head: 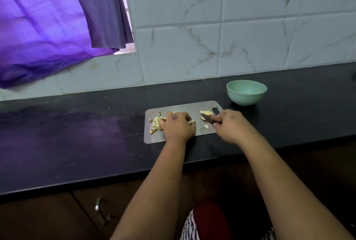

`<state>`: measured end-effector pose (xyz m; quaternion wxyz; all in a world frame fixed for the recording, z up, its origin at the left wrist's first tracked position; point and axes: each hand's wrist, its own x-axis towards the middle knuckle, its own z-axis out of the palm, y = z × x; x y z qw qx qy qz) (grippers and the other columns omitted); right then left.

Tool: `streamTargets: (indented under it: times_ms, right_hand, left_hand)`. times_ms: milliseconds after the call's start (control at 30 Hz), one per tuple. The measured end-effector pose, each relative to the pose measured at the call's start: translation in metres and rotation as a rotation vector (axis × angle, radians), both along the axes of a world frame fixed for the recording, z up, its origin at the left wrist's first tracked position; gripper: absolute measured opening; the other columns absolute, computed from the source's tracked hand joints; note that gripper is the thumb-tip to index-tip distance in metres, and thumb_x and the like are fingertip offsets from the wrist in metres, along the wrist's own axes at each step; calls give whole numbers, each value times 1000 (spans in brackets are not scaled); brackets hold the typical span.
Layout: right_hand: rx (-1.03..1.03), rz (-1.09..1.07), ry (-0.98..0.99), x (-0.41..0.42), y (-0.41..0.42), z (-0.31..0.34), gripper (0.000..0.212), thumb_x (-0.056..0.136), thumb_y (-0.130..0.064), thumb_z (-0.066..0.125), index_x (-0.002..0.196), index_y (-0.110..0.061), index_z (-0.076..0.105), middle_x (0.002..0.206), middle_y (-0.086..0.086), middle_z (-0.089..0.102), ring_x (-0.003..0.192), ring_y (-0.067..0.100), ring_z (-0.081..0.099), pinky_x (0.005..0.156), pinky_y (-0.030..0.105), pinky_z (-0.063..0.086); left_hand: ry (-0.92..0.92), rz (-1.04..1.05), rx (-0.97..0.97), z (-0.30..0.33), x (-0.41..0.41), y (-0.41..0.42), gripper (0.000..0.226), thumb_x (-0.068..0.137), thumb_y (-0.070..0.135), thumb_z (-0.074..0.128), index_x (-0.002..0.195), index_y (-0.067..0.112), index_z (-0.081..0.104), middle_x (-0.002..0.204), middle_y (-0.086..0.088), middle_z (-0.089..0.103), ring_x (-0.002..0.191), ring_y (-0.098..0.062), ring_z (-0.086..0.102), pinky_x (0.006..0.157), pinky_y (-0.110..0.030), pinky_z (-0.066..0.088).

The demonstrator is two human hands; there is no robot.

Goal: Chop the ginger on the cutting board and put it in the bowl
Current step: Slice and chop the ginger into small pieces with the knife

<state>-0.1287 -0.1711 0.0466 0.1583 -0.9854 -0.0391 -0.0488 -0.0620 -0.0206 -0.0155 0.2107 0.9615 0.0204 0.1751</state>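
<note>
A grey metal cutting board (154,137) lies on the black counter. Several small chopped ginger pieces (155,124) sit at its left end, and larger ginger slices (206,112) lie near its right end by the hanging hole. My left hand (178,126) rests on the board's middle with fingers curled over a ginger piece; its fingertips are hidden. My right hand (229,124) grips a dark-handled knife (209,118), whose blade points left toward the slices. The pale green bowl (246,92) stands behind the board's right corner and looks empty.
The black countertop (77,139) stretches left and right of the board, backed by a white marble-tiled wall (212,37). A purple curtain (48,27) hangs at upper left. Below the counter edge is a wooden drawer with a metal handle (101,210).
</note>
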Motion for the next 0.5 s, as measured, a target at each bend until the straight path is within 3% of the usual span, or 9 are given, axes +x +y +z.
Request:
streamTargets:
  times_ms: [100, 200, 300, 500]
  right_hand:
    - [153, -2, -92, -4, 11, -20, 35, 97, -17, 46, 128, -23, 60, 118, 7, 60, 106, 21, 56, 82, 25, 44]
    - [231, 25, -87, -1, 21, -35, 34, 95, -15, 49, 127, -21, 61, 118, 8, 63, 103, 21, 59, 86, 22, 45]
    - [227, 31, -54, 6, 27, -43, 32, 95, -14, 48, 123, -21, 63, 112, 9, 64, 97, 23, 61, 85, 30, 52]
    - [125, -9, -17, 20, 35, -50, 27, 89, -10, 47, 105, -23, 65, 93, 5, 62, 77, 20, 59, 66, 31, 53]
  left_hand:
    - [9, 25, 29, 3, -1, 0, 27, 86, 40, 58, 108, 29, 69, 108, 3, 64, 117, -20, 40, 95, -43, 29]
    - [9, 28, 36, 2, 0, 0, 22, 88, 37, 55, 99, 29, 72, 104, 2, 66, 114, -22, 40, 89, -42, 29]
    - [3, 27, 38, 0, 1, 0, 24, 91, 34, 51, 99, 29, 73, 104, 2, 66, 112, -22, 40, 87, -42, 29]
    - [-6, 19, 38, -1, 4, 0, 24, 92, 31, 50, 98, 28, 73, 105, 3, 65, 110, -23, 41, 87, -42, 28]
